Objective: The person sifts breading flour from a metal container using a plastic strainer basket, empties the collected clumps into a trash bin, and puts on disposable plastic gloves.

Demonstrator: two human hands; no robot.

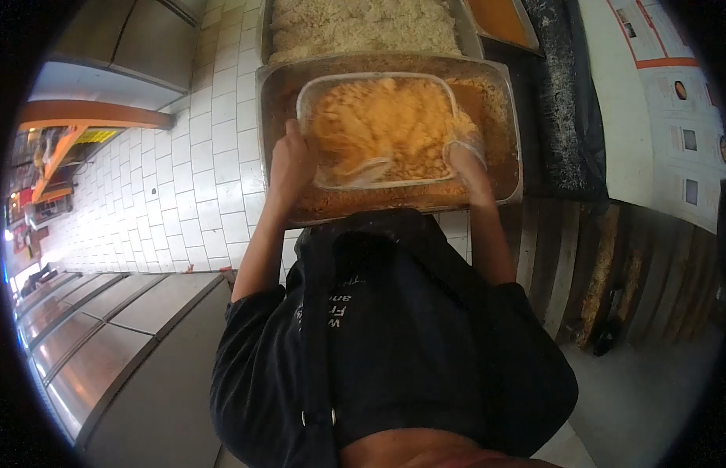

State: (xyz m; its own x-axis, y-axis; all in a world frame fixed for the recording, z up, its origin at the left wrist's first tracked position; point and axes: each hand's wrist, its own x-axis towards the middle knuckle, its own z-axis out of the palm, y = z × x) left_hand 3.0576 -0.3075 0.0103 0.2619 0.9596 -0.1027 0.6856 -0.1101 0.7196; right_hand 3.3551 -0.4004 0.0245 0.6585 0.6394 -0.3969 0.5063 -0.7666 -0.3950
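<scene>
My left hand (294, 160) is closed on the left rim of a rectangular, pale-rimmed basket or tub (394, 186). At its right rim is my right hand (467, 156), in what looks like a clear glove dusted with orange coating, its fingers closed over the edge. Inside lie many orange-yellow coated pieces (386, 117), smeared by motion. A pale, blurred shape (367, 171) shows near the front of the pieces; I cannot make out what it is. Basket and hands are over a larger metal pan (516, 168) with orange-brown crumbs along its bottom.
Beyond the pan stands another tray holding pale crumbly coating (363, 27). A container of orange liquid (499, 19) sits at the far right, beside a dark, flour-dusted surface (562, 101). White tiles (211, 164) lie to the left, with steel cabinets (113, 335) at lower left.
</scene>
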